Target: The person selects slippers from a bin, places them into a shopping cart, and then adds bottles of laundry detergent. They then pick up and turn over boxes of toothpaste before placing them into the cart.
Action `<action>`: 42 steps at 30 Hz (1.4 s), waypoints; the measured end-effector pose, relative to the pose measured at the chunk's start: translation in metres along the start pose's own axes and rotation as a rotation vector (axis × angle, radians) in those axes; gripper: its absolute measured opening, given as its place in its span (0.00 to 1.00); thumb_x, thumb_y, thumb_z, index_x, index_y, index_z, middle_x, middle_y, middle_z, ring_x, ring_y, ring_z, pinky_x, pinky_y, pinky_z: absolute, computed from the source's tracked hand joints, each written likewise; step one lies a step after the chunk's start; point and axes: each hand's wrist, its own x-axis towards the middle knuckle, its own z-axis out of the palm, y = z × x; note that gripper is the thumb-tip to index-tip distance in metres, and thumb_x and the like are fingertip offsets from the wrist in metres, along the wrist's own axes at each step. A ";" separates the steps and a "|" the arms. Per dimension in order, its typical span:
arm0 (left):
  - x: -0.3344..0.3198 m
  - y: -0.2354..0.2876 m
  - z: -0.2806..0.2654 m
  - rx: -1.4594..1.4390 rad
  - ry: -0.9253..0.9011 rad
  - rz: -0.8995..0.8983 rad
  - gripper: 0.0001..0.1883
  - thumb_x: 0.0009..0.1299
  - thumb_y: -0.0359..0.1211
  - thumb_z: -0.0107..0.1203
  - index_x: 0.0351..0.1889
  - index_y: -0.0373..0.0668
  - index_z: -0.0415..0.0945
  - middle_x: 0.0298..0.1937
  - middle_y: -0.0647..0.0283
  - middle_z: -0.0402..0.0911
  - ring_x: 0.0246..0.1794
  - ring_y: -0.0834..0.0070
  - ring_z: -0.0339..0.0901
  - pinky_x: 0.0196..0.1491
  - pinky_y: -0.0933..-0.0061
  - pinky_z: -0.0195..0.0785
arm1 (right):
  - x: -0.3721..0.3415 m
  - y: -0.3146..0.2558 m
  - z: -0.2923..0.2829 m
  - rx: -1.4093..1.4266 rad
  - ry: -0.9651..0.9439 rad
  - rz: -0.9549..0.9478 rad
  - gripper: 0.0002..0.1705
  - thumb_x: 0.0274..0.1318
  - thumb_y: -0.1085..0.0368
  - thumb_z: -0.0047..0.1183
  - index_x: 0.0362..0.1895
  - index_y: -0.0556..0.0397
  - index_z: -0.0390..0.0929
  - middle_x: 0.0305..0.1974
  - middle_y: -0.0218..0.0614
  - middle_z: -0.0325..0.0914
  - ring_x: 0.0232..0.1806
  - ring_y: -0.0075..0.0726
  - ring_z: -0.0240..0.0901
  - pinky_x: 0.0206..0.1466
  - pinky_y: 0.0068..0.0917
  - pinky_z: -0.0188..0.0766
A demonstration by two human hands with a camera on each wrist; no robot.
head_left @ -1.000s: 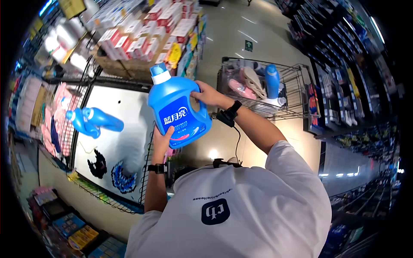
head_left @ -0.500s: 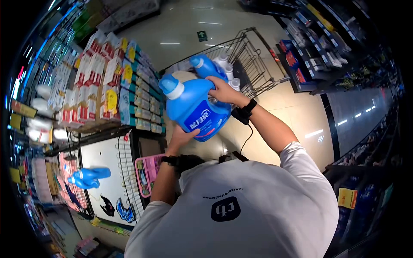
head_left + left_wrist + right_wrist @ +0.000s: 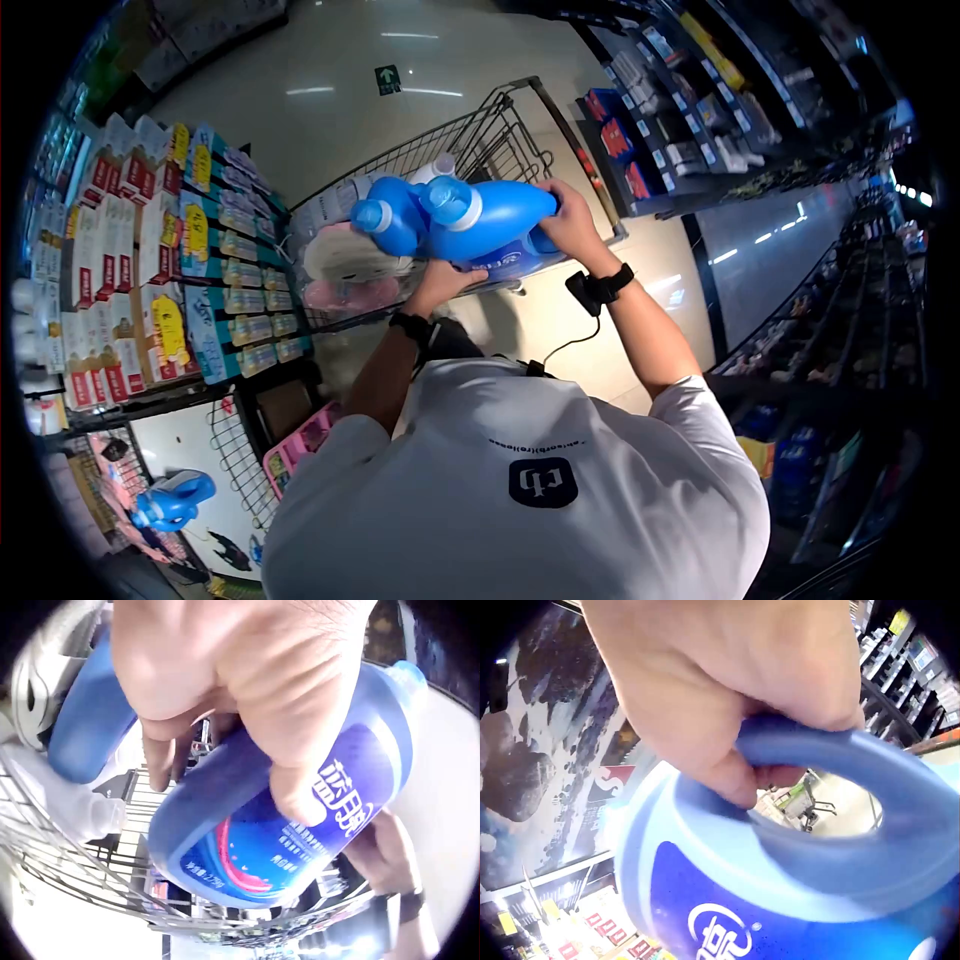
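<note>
A large blue detergent bottle (image 3: 492, 222) with a translucent cap is held over the wire cart. The right hand (image 3: 572, 226) grips its handle; in the right wrist view the right hand (image 3: 735, 690) has its fingers wrapped through the handle loop. The left hand (image 3: 440, 285) supports the bottle's label side from below. In the left wrist view, the left hand's (image 3: 247, 682) thumb lies on the label of the bottle (image 3: 292, 802), its other fingers partly hidden behind it. Another blue bottle (image 3: 392, 215) is in the cart, just left of the held one.
The wire cart (image 3: 380, 160) also holds white containers (image 3: 436, 168), a beige item (image 3: 345, 255) and a pink one (image 3: 350, 296). Stacked boxes (image 3: 130, 260) stand left, shelves (image 3: 700, 90) right. More blue bottles (image 3: 172, 500) lie on a white surface (image 3: 180, 445) at lower left.
The view has turned toward the cart. Both hands have brought the bottle from beside the white surface to over the cart, and it is now tipped more onto its side.
</note>
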 end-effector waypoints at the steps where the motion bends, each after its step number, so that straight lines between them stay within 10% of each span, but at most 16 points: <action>1: 0.015 -0.012 0.004 -0.029 0.013 -0.008 0.32 0.54 0.37 0.72 0.53 0.34 0.71 0.48 0.54 0.79 0.47 0.68 0.77 0.52 0.67 0.70 | 0.007 0.005 0.001 -0.070 0.095 0.014 0.15 0.44 0.77 0.55 0.41 0.58 0.74 0.32 0.39 0.78 0.36 0.33 0.75 0.41 0.27 0.71; 7: 0.114 -0.003 0.011 -0.366 0.277 -0.001 0.40 0.68 0.37 0.59 0.72 0.37 0.46 0.67 0.48 0.62 0.67 0.60 0.62 0.65 0.64 0.58 | 0.073 0.072 0.015 -0.196 0.236 0.286 0.12 0.43 0.73 0.56 0.35 0.60 0.73 0.30 0.45 0.77 0.33 0.36 0.76 0.39 0.28 0.70; 17: 0.201 -0.096 0.048 0.185 0.442 -0.063 0.41 0.67 0.34 0.54 0.72 0.34 0.41 0.62 0.33 0.62 0.62 0.42 0.62 0.62 0.55 0.60 | 0.134 0.157 0.104 0.128 0.444 0.527 0.15 0.47 0.73 0.57 0.40 0.62 0.69 0.35 0.42 0.76 0.37 0.32 0.73 0.43 0.28 0.69; 25: 0.214 -0.055 0.022 0.504 0.506 -0.124 0.24 0.63 0.28 0.53 0.59 0.32 0.69 0.42 0.49 0.74 0.48 0.50 0.71 0.51 0.57 0.67 | 0.131 0.232 0.138 0.258 0.497 0.480 0.17 0.52 0.70 0.56 0.43 0.62 0.65 0.37 0.42 0.72 0.38 0.32 0.70 0.44 0.29 0.68; 33: 0.209 -0.071 0.032 0.567 0.415 -0.083 0.18 0.60 0.28 0.53 0.49 0.37 0.78 0.55 0.47 0.74 0.53 0.50 0.69 0.60 0.58 0.61 | 0.132 0.263 0.131 0.152 0.326 0.491 0.23 0.55 0.66 0.56 0.50 0.64 0.62 0.44 0.53 0.74 0.46 0.48 0.74 0.51 0.39 0.68; 35: 0.201 -0.073 0.030 0.591 0.411 -0.023 0.17 0.59 0.27 0.53 0.47 0.37 0.79 0.51 0.46 0.77 0.51 0.50 0.72 0.57 0.58 0.64 | 0.133 0.263 0.133 0.066 0.314 0.493 0.21 0.59 0.67 0.54 0.51 0.63 0.62 0.42 0.43 0.74 0.40 0.31 0.72 0.44 0.27 0.71; 42: 0.167 -0.067 0.030 0.522 0.165 -0.193 0.11 0.66 0.28 0.52 0.43 0.37 0.80 0.43 0.49 0.82 0.42 0.53 0.78 0.48 0.58 0.70 | 0.135 0.234 0.103 0.631 0.150 0.692 0.14 0.49 0.66 0.62 0.39 0.60 0.77 0.32 0.31 0.78 0.33 0.27 0.74 0.39 0.26 0.71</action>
